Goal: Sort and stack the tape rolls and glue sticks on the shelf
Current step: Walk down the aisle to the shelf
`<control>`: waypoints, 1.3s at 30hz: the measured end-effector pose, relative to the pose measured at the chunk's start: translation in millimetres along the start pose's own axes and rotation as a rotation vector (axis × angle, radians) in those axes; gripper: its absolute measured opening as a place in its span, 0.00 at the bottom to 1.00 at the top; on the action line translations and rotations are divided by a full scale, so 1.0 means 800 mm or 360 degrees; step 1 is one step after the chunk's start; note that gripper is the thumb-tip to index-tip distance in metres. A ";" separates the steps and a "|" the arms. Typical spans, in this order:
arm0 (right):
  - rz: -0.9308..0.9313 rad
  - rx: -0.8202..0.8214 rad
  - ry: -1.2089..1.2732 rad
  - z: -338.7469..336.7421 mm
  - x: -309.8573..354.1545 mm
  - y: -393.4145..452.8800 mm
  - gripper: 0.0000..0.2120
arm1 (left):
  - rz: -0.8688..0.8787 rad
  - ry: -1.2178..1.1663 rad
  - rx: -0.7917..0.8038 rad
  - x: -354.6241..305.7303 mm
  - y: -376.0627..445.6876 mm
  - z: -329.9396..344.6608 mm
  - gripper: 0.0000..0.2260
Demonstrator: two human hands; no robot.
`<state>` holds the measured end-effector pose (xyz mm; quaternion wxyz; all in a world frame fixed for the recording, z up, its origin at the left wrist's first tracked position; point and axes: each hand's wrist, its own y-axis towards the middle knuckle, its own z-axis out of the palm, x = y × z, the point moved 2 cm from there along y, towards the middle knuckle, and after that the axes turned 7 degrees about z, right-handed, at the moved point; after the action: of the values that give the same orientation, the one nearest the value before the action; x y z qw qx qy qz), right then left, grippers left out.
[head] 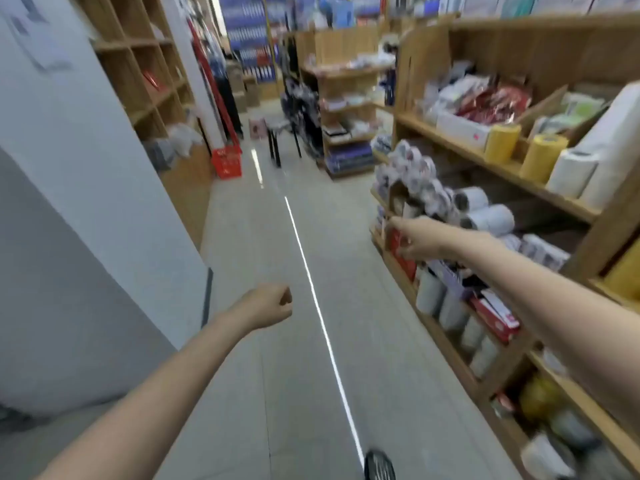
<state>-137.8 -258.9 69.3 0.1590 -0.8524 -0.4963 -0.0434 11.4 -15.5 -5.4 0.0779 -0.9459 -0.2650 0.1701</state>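
The view is motion-blurred. A wooden shelf unit (460, 144) runs along the right of the aisle. Patterned tape rolls (414, 168) are heaped at its near end, with white rolls (488, 218) beside them and two yellow rolls (502, 143) one board higher. My right hand (417, 237) reaches to the lower board, thumb above and fingers curled below the top of a red box (403, 259). My left hand (272, 306) hangs over the floor as a fist with nothing in it. I cannot make out any glue sticks.
A grey tiled aisle (311, 220) runs ahead with a white wall (86, 202) on the left. Further on stand a red basket (227, 162) and a dark stool (282, 140). Grey cylinders (429, 292) and red-white boxes (495, 313) fill the bottom shelf.
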 end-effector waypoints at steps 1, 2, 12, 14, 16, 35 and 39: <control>0.0012 -0.0007 0.0040 -0.001 -0.008 0.027 0.23 | 0.0025 0.0025 0.0021 0.007 0.027 0.003 0.10; 0.0020 -0.0057 0.0102 -0.001 -0.023 0.062 0.23 | 0.0060 0.0064 0.0025 0.019 0.059 0.006 0.11; -0.0010 0.0063 0.0344 -0.035 0.030 0.458 0.23 | 0.0136 0.0206 0.0242 0.165 0.306 -0.074 0.13; -0.0173 0.0082 0.0437 -0.035 0.092 0.542 0.22 | 0.0078 0.0163 0.0220 0.217 0.371 -0.097 0.13; -0.0378 0.0195 0.0371 -0.020 0.146 0.624 0.22 | 0.0014 0.0182 0.0302 0.274 0.446 -0.111 0.13; -0.0001 -0.0046 0.0064 -0.239 0.095 1.429 0.20 | -0.0089 0.0233 0.0508 0.722 1.127 -0.398 0.13; -0.0118 -0.0005 0.0182 -0.281 0.147 1.609 0.19 | -0.0079 0.0115 0.0425 0.787 1.248 -0.479 0.13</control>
<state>1046.8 -819.5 15.6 0.1840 -0.8298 -0.5176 -0.0985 1129.3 -551.6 -62.5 0.2168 -0.9258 -0.2604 0.1678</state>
